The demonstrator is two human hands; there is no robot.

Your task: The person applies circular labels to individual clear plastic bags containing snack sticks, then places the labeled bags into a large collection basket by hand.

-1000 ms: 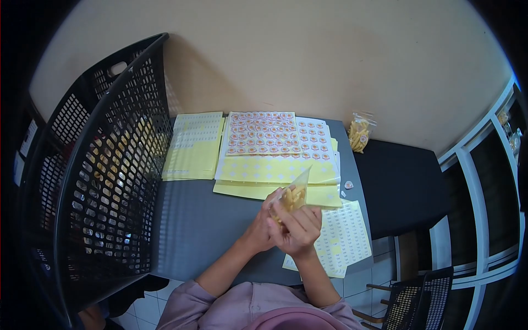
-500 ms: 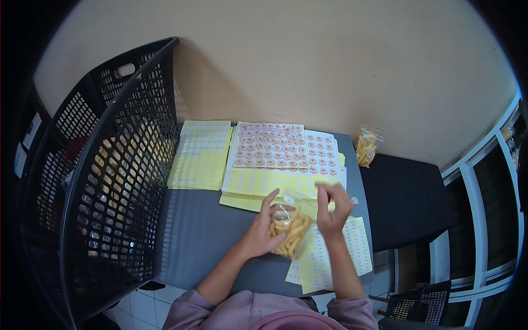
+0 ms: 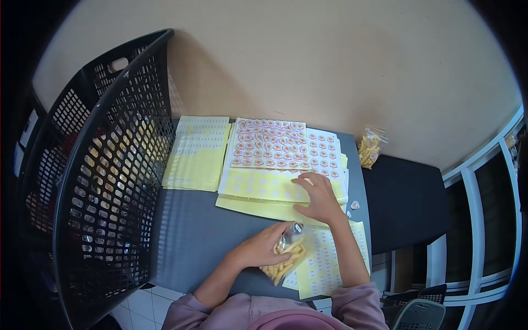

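Drew clear plastic bag of yellow snack sticks (image 3: 286, 265) back a bit twd torso in L hand (image 3: 259, 248) since prev frame, & shifted R hand (image 3: 322, 199) fwd-left, now over yellow backing sheet (image 3: 258, 185). Clamped on bag w/ L hand, thumb across front, other fingers round upper edge; can't tell re: contact w/ grey tabletop (image 3: 190, 234) below. Spread thumb & index well apart on R hand, w/ nothing visible btwn; can't tell re: tiny sticker on a fingertip, nor re: touching paper. Main relation: bag back-left of R hand, on torso side, long axis slanting from lower L near torso up to R, top end aimed roughly twd R wrist. Held by L hand alone; R hand apart from bag, nearer of the two to round-logo sticker sheet (image 3: 269, 144), just fwd-left of R fingertips atop paper pile. Also nearby: printed-label sheet (image 3: 324, 268) beside bag, partly under R forearm; loose round sticker (image 3: 355, 205) just R of R wrist, near table edge. Farther off: second label stack (image 3: 192, 170) fwd-left, second snack bag (image 3: 369, 153) by wall at far R, black slotted basket (image 3: 99, 105) along L side.
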